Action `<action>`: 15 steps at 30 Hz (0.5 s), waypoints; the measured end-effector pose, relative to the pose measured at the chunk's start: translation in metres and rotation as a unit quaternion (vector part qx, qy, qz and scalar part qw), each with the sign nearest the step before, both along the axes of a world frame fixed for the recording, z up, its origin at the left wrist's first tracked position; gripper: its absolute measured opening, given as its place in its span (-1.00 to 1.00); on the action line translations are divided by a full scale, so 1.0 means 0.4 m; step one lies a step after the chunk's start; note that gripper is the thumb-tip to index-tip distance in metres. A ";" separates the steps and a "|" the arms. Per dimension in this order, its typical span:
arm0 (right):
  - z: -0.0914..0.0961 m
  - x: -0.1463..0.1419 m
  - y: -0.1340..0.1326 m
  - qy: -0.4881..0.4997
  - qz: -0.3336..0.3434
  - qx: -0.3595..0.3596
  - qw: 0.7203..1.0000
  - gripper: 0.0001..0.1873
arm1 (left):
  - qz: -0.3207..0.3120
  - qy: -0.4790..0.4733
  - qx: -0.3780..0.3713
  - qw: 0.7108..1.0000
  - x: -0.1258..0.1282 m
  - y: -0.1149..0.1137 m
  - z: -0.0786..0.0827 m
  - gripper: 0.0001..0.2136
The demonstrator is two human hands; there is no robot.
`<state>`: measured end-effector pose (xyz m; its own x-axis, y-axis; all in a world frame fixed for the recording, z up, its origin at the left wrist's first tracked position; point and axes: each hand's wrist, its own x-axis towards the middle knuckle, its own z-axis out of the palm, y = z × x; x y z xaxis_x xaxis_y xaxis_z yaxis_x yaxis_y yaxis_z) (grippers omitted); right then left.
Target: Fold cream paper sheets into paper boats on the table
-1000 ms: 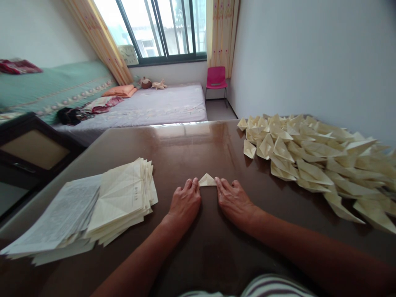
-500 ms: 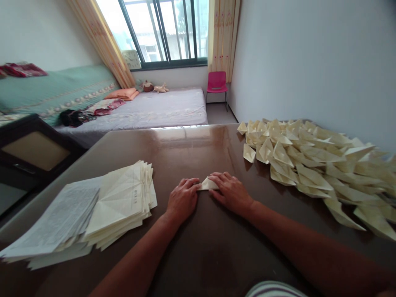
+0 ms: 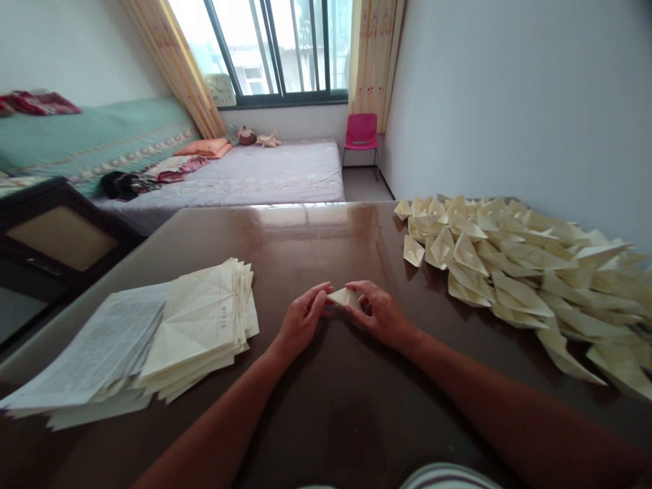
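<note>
A small folded piece of cream paper [image 3: 344, 297] is held between my two hands above the middle of the brown table. My left hand [image 3: 303, 316] pinches its left tip with the thumb and fingers. On the other side my right hand [image 3: 382, 314] grips the paper's right part, thumb at the near edge and index finger at the far edge. Part of the paper is hidden by the right fingers. The visible face looks triangular, with a raised peak.
To the left lies a stack of creased cream sheets [image 3: 198, 319] beside grey printed sheets [image 3: 96, 353]. Many folded paper boats [image 3: 509, 272] are heaped at the right by the wall. Beyond the glossy table [image 3: 305, 251] stand a bed [image 3: 285, 170] and a pink chair [image 3: 361, 132].
Both hands, which pressed the paper flat on the table, now hold it slightly raised and tilted. The right fingers have curled to its edges, uncovering more of it.
</note>
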<state>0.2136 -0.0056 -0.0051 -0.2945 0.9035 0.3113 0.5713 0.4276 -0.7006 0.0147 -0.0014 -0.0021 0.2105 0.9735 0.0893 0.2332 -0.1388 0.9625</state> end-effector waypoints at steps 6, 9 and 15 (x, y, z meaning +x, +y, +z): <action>0.006 -0.016 -0.012 0.061 0.010 -0.030 0.998 -0.62 | -0.056 -0.049 -0.035 0.997 0.018 -0.017 0.004 -0.50; 0.008 -0.019 -0.014 0.069 0.023 -0.042 0.996 -0.63 | -0.086 -0.052 -0.010 0.995 0.022 -0.024 0.008 -0.45; 0.008 -0.020 -0.021 0.051 0.038 -0.044 0.997 -0.60 | -0.119 -0.004 0.055 0.991 0.023 -0.033 0.016 -0.47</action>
